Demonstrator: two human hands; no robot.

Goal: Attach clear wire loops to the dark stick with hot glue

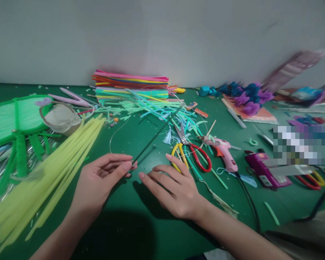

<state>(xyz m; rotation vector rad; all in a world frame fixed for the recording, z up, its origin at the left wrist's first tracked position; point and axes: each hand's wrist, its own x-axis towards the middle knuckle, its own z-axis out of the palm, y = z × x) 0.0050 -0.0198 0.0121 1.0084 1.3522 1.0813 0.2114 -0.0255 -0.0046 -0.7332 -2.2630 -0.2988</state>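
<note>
Here, a green work table [141,231] is carrying a spread of craft material beneath the head camera. Along the left side, a long bundle of pale yellow pipe cleaners [43,180] is lying diagonally, with a green fan-shaped piece [14,117] and a roll of clear tape [60,117] behind it. At the back, a flat stack of multicoloured pipe cleaners [131,83] is resting by the wall, loose pale green lengths spilling forward from it. Right of centre, scissors with yellow and red handles [191,153] are lying just beside a pink glue gun [223,151], its black cord trailing toward the near edge.

The left hand [100,184] is pinching the near end of a thin dark wire stem [157,133] between thumb and fingertips; the stem is slanting up and away toward the loose green lengths, apparently clear of the table along most of its run. The right hand [173,189] is lying palm down on the table, fingers spread and gripping nothing, fingertips near the pinched end.

Judged from this, the step in hand is steadying the stem. The next move would call for the free hand to close on the stem without dragging it out of the pinch.
</note>
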